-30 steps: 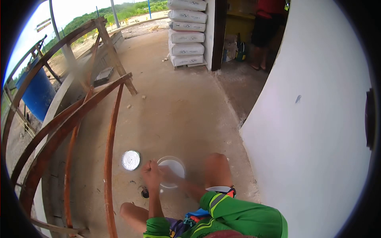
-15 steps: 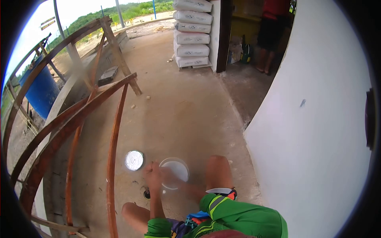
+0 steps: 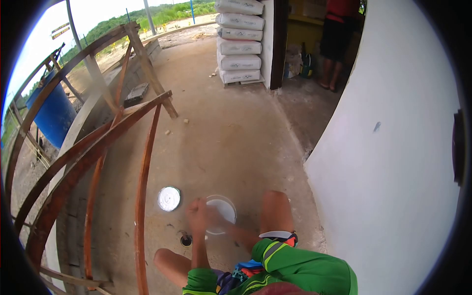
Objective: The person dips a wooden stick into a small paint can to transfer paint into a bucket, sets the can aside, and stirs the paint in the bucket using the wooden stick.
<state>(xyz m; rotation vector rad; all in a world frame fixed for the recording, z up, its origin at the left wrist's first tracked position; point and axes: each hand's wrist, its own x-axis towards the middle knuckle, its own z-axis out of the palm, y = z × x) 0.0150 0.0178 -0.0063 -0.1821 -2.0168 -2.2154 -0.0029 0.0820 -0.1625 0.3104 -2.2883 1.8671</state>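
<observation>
Handwork right by one round white tub [image 3: 235, 211] seems to be the step being done; judging by that, a steady grip and a clear rim would be called for next. One left hand [image 3: 197, 210] is curled fist-like beside the tub, while one right hand [image 3: 213, 218] is blurred close by it, finger shape unreadable; whether anything's being pinched can't be told. One silvery disc [image 3: 169, 198] is seen ahead-left of the hands, one small can [image 3: 186, 241] beside the left wrist, and six bags [image 3: 240, 47] are stacked well ahead.
</observation>
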